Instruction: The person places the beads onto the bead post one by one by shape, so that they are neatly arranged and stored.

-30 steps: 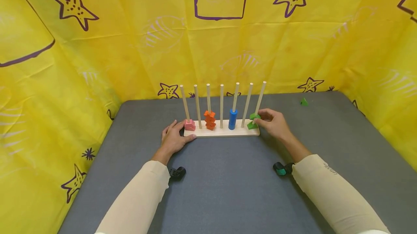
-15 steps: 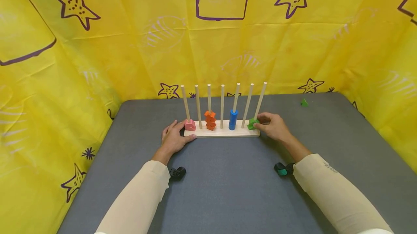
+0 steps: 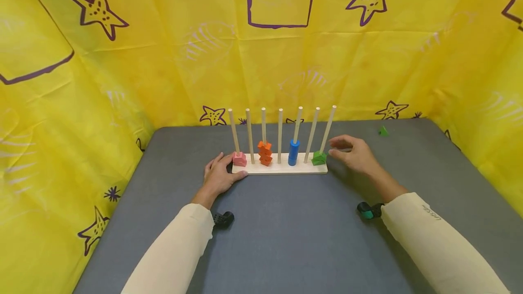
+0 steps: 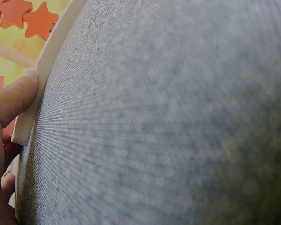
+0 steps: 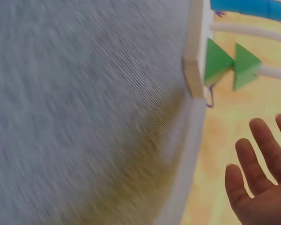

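A wooden peg stacker (image 3: 282, 169) with several upright pegs stands on the grey table. My left hand (image 3: 218, 178) holds its left end, the thumb (image 4: 23, 91) lying along the front edge of the base. Pink blocks (image 3: 239, 159) sit on the leftmost peg, close to that hand. Orange stars (image 3: 265, 154) are stacked on the third peg, and blue cylinders (image 3: 293, 152) on the fifth. Two green triangles (image 5: 218, 61) rest on the rightmost peg. Just right of them is my right hand (image 3: 354, 155), its fingers apart from the triangles and holding nothing.
A loose green triangle (image 3: 383, 131) lies on the table (image 3: 286, 230) toward the back right. Behind the table hangs a yellow cloth (image 3: 163, 80) with starfish drawings, which also covers both sides.
The upper green triangle has gone down the rightmost peg onto the lower one. My right hand has let go of it and drawn away to the right. The left hand stays put.
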`<state>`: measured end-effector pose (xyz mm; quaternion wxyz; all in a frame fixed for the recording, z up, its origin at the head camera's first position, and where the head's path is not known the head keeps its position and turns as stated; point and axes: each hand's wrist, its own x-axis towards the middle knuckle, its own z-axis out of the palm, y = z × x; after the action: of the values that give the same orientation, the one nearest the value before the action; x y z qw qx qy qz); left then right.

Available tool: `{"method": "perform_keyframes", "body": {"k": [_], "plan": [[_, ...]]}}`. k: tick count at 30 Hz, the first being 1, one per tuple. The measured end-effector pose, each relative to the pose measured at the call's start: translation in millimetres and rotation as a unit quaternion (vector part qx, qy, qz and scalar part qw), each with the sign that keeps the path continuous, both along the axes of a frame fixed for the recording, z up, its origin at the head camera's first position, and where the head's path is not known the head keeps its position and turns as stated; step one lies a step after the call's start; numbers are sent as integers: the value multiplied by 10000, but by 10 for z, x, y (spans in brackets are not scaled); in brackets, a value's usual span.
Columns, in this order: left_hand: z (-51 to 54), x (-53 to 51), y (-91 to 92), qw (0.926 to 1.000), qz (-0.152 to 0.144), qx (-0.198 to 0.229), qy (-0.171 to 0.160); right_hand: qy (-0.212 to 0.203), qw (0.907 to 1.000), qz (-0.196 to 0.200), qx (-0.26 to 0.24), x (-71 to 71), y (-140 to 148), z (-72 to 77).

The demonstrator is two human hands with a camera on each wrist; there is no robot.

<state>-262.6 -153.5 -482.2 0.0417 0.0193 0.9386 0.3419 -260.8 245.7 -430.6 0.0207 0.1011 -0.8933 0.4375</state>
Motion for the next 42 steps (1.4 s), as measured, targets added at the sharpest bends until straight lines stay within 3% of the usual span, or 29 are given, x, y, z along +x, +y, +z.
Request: {"method": "perform_keyframes", "body": {"k": [8,11,16,22,30,38,42], "plan": [[14,-1,-14,9991,-241,-196,285,674,9973,-278,-44,47,106,207],[17,6,-11,9993,-225,-174,239,845,9957,-371,13,49,177,251],[-11,13,-25,9995,-172,-119,241,889,9949,-468,-14,22,356,333],[-13,16,-31,9995,-155,-132,252,628,9940,-833,-321,-94,652,337],[-10,3,7,9992,-237,-48,331,-186,9854,-1576,-623,-262,1133,205],[-22,7,-9,9994,-169,-89,276,-820,9805,-1690,-570,-419,1325,52],[-20,-6,-9,9994,-207,-86,277,-1017,9832,-1508,-170,-503,1406,-8]]}}
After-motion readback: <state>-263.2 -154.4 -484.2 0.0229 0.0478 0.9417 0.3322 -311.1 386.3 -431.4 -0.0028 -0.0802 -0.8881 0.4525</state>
